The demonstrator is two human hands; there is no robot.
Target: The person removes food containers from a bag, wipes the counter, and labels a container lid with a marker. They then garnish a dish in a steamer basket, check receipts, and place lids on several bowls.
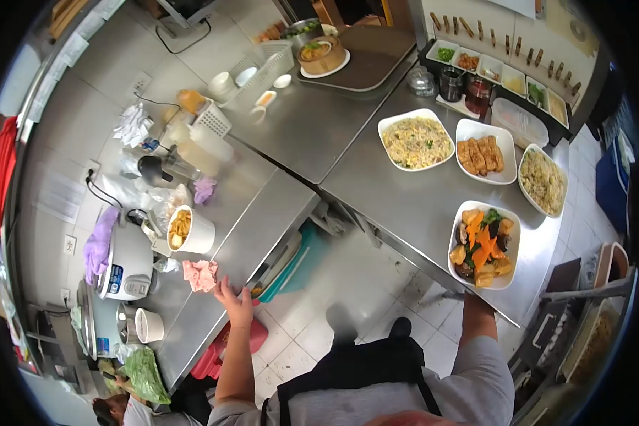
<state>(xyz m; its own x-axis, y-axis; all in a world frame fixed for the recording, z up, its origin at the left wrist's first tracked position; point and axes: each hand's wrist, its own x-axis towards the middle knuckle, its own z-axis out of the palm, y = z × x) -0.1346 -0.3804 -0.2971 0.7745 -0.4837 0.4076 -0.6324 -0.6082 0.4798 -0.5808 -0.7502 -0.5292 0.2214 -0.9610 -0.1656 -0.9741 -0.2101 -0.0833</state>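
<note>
My left hand (234, 302) is at the edge of the left steel counter, its fingers apart, beside a crumpled pink cloth (200, 275). Whether a fingertip touches the cloth is hard to tell. Just beyond stands a white tub (192, 233) with yellowish food in it. On the right my forearm reaches to the counter's front edge, and my right hand is hidden behind or under the bowl of mixed vegetables (483, 245) and the counter edge. Behind that bowl are two bowls of fried rice (416, 140) (542, 180) and a bowl of browned slabs (485, 152).
A rice cooker (129, 263) and a white bucket (149, 325) stand at the left. At the back are a brown tray (376, 57) and a bamboo steamer (319, 55). A condiment rack (504, 84) is at the right. Another person (131, 408) is at the lower left.
</note>
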